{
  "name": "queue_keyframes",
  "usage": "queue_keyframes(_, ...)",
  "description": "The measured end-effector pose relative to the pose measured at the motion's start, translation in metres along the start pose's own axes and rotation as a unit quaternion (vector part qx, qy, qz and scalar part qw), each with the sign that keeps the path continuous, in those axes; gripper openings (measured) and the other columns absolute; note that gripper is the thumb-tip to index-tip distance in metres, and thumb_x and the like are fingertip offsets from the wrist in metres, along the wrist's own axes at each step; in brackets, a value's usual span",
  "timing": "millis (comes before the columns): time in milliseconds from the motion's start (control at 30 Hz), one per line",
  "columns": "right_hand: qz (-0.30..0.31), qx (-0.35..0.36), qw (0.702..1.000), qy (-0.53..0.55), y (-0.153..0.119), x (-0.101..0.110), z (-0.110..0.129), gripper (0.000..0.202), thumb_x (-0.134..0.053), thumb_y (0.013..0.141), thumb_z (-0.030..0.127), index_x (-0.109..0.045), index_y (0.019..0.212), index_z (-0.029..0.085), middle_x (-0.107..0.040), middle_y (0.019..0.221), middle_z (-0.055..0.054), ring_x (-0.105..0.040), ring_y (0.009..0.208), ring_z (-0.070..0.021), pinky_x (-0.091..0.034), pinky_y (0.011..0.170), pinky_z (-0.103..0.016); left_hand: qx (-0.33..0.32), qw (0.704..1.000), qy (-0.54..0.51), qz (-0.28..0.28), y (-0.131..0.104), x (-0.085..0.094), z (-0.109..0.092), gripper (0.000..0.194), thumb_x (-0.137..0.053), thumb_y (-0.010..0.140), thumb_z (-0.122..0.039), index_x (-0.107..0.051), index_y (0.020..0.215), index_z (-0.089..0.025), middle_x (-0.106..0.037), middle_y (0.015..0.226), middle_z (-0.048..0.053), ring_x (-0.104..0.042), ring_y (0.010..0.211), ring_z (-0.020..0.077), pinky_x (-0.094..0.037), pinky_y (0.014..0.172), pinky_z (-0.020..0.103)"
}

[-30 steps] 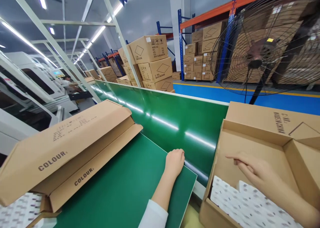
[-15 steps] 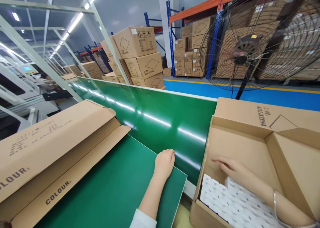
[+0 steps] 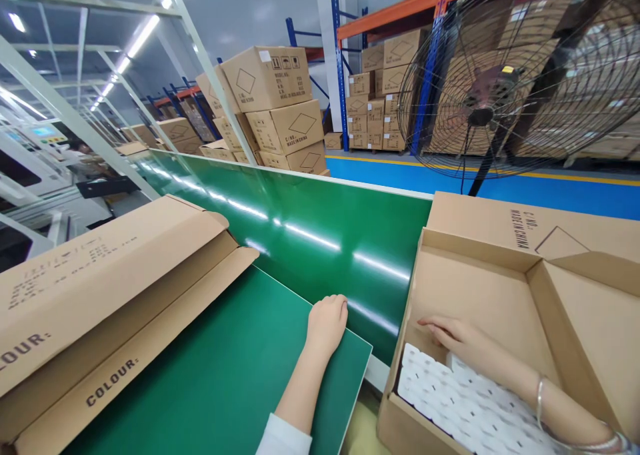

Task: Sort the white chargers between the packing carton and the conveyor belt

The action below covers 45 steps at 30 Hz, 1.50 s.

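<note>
My left hand [image 3: 327, 318] rests closed at the far edge of a green tabletop [image 3: 215, 368], its fingers curled over the rim. Inside an open carton [image 3: 430, 425] on the right is my right hand [image 3: 453, 335], a bracelet on its wrist. Its fingers stretch out to the left and no object shows in them. Below that hand and forearm, white small packs [image 3: 450, 398] stand in tight rows along the carton's near side. The forearm covers part of these packs. Whether the right fingertips touch the carton's inside cannot be made out.
A green conveyor belt [image 3: 300, 208] runs behind the tabletop. At left lies another carton [image 3: 125, 255] with open flaps. Stacked cartons [image 3: 285, 128] stand beyond the belt, and a large fan [image 3: 485, 102] stands behind the right carton. White frame posts rise at left.
The whole view has shifted slightly. Both hands keep nearly the same places, the left on the tabletop edge and the right inside the carton.
</note>
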State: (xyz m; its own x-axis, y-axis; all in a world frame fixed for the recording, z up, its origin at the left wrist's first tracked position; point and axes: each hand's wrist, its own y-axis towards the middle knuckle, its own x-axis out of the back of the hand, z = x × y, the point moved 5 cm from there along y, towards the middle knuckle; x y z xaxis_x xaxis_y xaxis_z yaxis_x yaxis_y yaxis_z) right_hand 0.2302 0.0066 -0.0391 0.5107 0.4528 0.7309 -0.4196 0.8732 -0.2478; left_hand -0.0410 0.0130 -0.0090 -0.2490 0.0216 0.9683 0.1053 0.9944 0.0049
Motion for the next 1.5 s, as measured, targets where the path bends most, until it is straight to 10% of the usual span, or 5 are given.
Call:
queue_keyframes(1000,-0.044,-0.047,0.996,-0.057,-0.006,0.009,0.015,0.035,-0.034,0.091,0.033,-0.060,0.069,0.023,-0.067,0.073,-0.004,-0.061,0.070,-0.0197,-0.040,0.064,-0.029,-0.003,1.000,0.004,0.009,0.000,0.001,0.000,0.028,-0.035,0.094,-0.019,-0.062,0.100,-0.021,-0.069,0.095,0.002,-0.062,0.091,0.0176,-0.041,0.076,0.028)
queue_keyframes(1500,-0.036,-0.025,0.999,-0.016,0.017,0.011,-0.003,0.029,-0.035,0.086,0.025,-0.064,0.079,0.022,-0.063,0.067,-0.002,-0.057,0.067,-0.0183,-0.038,0.063,-0.028,-0.005,1.000,0.011,0.010,0.001,-0.002,0.001,0.028,-0.035,0.094,-0.020,-0.062,0.101,-0.022,-0.068,0.099,0.001,-0.061,0.093,0.0171,-0.040,0.077,0.027)
